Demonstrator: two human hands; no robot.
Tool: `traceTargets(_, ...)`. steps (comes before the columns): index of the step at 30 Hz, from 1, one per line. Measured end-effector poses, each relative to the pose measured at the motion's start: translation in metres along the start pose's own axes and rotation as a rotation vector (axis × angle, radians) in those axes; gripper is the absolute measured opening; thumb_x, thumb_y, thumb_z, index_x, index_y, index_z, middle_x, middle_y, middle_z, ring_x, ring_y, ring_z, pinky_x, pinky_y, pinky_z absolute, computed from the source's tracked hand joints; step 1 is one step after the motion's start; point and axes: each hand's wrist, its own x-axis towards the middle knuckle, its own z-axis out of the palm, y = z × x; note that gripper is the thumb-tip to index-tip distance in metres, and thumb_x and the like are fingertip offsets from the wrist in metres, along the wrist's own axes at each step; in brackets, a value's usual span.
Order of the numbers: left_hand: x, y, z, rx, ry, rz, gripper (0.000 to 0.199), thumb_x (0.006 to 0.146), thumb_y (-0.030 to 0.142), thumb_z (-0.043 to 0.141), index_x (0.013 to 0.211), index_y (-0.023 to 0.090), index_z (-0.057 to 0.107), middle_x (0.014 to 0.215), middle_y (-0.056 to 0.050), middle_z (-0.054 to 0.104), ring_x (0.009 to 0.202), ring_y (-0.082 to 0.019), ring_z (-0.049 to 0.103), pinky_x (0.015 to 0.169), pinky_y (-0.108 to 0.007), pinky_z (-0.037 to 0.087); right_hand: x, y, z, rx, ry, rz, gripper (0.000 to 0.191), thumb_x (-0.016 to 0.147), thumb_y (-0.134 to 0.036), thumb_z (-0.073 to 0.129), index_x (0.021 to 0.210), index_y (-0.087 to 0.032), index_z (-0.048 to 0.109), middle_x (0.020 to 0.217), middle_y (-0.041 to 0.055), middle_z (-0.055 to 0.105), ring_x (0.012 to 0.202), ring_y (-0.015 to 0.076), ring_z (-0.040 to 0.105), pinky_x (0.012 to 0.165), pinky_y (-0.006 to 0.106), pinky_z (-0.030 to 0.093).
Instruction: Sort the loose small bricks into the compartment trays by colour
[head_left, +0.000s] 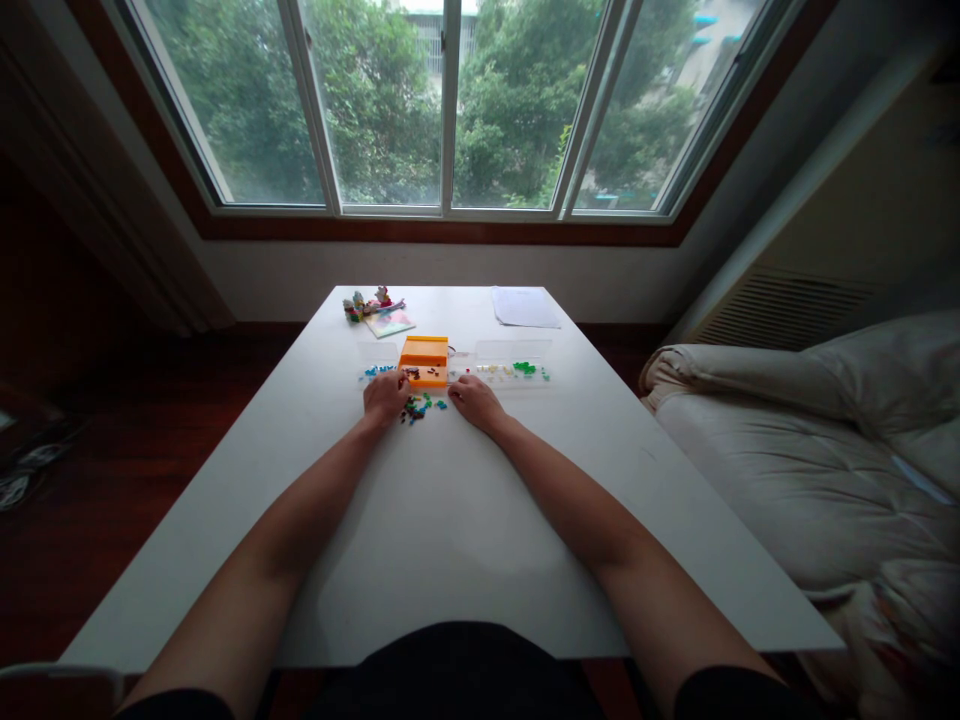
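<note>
Two bare arms [300, 530] reach over one white table [450, 520].
One clear tray [377, 351], blue pieces [379, 370]; left hand [385, 396], curled, near-left corner of one orange case [425, 346]; one mixed pile [420, 407] off its near edge; right hand [475, 401], curled, near-right corner; second clear tray [514, 350], green pieces [525, 368]. I cannot tell either's grip.

The single view looks out from the person's head, above and behind the hands, facing forward and steeply down along the white table [450, 540]. The left hand [385, 397] and right hand [477, 400] sit mid-frame, well away from the lens, so the small coloured pieces [417, 411] between them appear tiny. Beyond the hands, sight reaches the sliding window [447, 150]; nearer come the forearms [334, 490] and black top [465, 675]. It spreads left to wooden floor [150, 430], right to a cream sofa [739, 460].
</note>
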Motion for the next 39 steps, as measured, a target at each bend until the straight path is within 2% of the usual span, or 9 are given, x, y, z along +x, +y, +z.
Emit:
traceTargets(5,-0.001,0.002,0.002,-0.008,-0.094,0.053,0.028,0.093,0.037,0.055,0.098,0.027,0.080,0.095,-0.006,0.078,0.086,-0.023,0.068,0.075,-0.030,0.049,0.000,0.001,0.000,0.004,-0.001,0.010,0.018,0.100,-0.018,0.055,0.099,-0.017,0.073,0.103,0.0096,0.065,0.101,0.0190,0.057,0.091,0.027,0.044)
traceTargets(13,-0.004,0.007,0.000,-0.119,-0.206,0.210,0.023,0.091,0.034,0.060,0.097,0.026,0.080,0.100,-0.004,0.078,0.088,-0.021,0.068,0.078,-0.030,0.049,0.000,0.001,0.001,0.027,0.064,0.049,0.021,0.103,-0.021,0.052,0.102,-0.017,0.073,0.103,0.0103,0.066,0.102,0.0197,0.057,0.092,0.028,0.043)
traceTargets(28,-0.004,0.008,0.001,-0.170,-0.194,0.252,0.022,0.092,0.030,0.058,0.093,0.024,0.079,0.100,-0.004,0.077,0.090,-0.021,0.068,0.080,-0.030,0.050,0.001,0.002,0.000,-0.033,-0.004,0.036,0.018,0.101,-0.019,0.054,0.102,-0.018,0.072,0.102,0.0097,0.066,0.096,0.0199,0.059,0.087,0.028,0.044)
traceTargets(35,-0.004,0.007,0.003,-0.178,-0.201,0.257,0.023,0.092,0.029,0.058,0.096,0.024,0.080,0.100,-0.004,0.076,0.091,-0.021,0.068,0.083,-0.031,0.051,0.002,0.008,0.003,-0.006,0.205,0.060,0.021,0.104,-0.020,0.050,0.106,-0.018,0.070,0.103,0.0101,0.064,0.102,0.0219,0.056,0.093,0.030,0.044)
traceTargets(39,-0.003,0.005,0.007,-0.189,-0.198,0.256,0.023,0.092,0.031,0.058,0.097,0.024,0.079,0.100,-0.004,0.075,0.091,-0.020,0.067,0.081,-0.030,0.050,0.006,0.025,0.000,0.082,0.362,0.111,0.023,0.104,-0.020,0.047,0.105,-0.017,0.069,0.102,0.0105,0.065,0.102,0.0220,0.057,0.095,0.031,0.044)
